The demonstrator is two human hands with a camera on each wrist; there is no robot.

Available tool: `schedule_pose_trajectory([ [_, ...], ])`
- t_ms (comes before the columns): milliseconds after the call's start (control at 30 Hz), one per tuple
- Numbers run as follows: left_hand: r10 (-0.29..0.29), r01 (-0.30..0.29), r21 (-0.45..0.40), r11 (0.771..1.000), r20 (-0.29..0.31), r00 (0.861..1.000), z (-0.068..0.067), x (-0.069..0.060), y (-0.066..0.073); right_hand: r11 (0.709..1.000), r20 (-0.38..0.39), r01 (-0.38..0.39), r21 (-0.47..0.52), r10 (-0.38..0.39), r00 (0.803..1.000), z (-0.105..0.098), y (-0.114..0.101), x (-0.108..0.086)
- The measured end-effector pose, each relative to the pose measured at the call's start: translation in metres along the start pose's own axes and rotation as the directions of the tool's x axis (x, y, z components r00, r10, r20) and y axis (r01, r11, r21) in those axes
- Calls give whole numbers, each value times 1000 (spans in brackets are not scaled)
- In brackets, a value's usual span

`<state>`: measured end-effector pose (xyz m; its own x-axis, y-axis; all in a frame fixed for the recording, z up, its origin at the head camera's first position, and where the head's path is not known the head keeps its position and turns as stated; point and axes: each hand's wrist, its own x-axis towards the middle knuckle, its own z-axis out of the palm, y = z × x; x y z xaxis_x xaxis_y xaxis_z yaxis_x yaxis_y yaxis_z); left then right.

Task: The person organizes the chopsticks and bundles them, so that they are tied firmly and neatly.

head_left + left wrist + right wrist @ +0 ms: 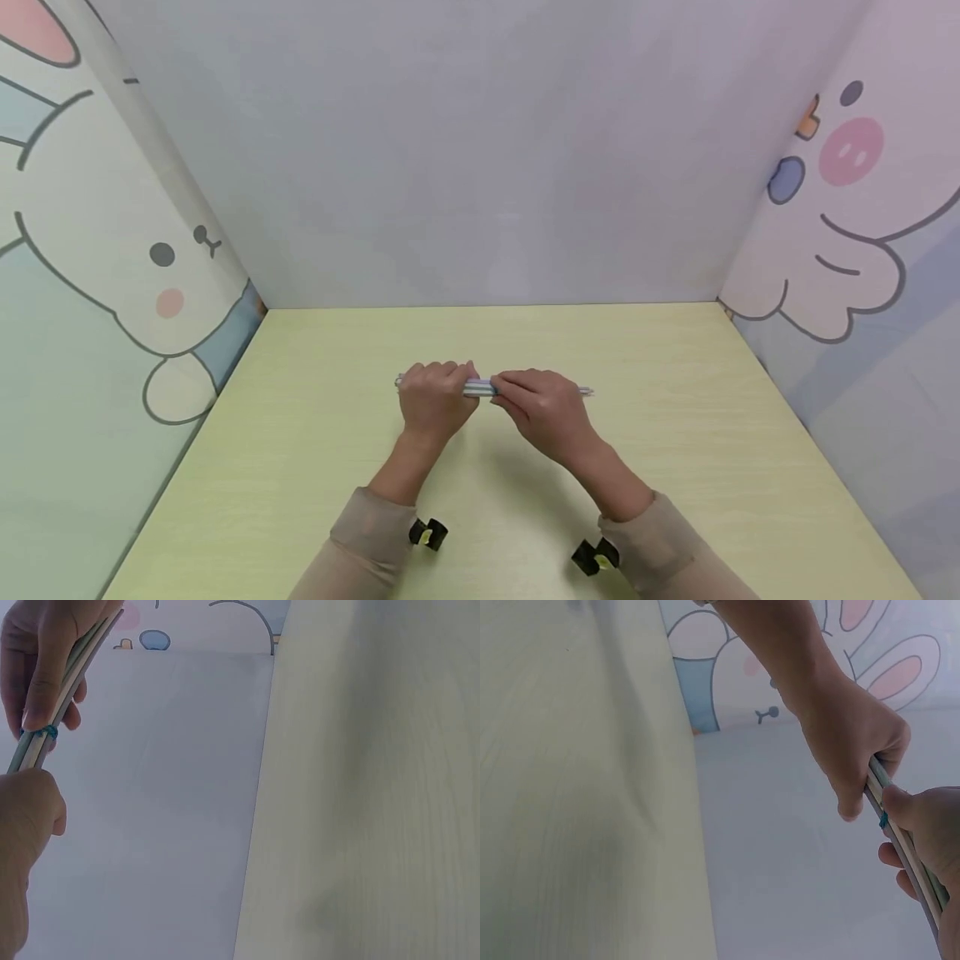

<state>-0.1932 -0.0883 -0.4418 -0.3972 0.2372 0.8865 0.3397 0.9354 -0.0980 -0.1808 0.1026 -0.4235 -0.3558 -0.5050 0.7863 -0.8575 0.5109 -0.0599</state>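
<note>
A bundle of long thin sticks [477, 388] in pale green, white and lilac lies crosswise between both hands, above the table. My left hand [435, 396] grips its left part with the fingers curled round it. Close to the middle, my right hand [546, 412] pinches the bundle between thumb and fingers. A teal band [46, 732] circles the sticks at the right hand's thumb tip; the same band [883, 820] shows between the hands in the right wrist view. Stick ends poke out past both hands. Whether these are pencils, straws or chopsticks I cannot tell.
The pale yellow-green table [300, 467] spreads beneath the hands. A plain light back wall [480, 167] rises behind it, with cartoon-printed side panels [90, 275] left and right. Small black devices [428, 534] sit by the sleeve cuffs.
</note>
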Motion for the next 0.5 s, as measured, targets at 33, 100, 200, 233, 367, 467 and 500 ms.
schedule_pose_trajectory([
  [33, 9, -9, -1, 1000, 2, 1000, 0, 1, 1, 1000, 1, 2, 2, -2, 1000, 1, -1, 1],
  [100, 26, -26, -3, 1000, 10, 1000, -1, 2, 4, 1000, 12, -7, 6, 7, 1000, 2, -3, 4],
  [200, 38, -38, 0, 999, 19, 999, -1, 4, 5, 1000, 28, -25, -2, 25, 999, 2, -4, 7],
  [233, 34, -34, -1, 999, 22, 999, -1, 4, 5, 999, 35, -34, -4, 34, 999, 2, -5, 7],
  [367, 21, -21, 5, 1000, 22, 1000, 0, 3, 0, 999, 62, -46, -9, 46, 997, -2, -1, 5],
  [467, 22, -22, 7, 1000, 17, 1000, 0, 2, -4, 999, 60, -48, -15, 49, 997, -5, 5, 0],
  [500, 21, -21, 8, 1000, 18, 1000, 1, 1, -6, 999, 55, -50, -17, 51, 997, -6, 8, -1],
])
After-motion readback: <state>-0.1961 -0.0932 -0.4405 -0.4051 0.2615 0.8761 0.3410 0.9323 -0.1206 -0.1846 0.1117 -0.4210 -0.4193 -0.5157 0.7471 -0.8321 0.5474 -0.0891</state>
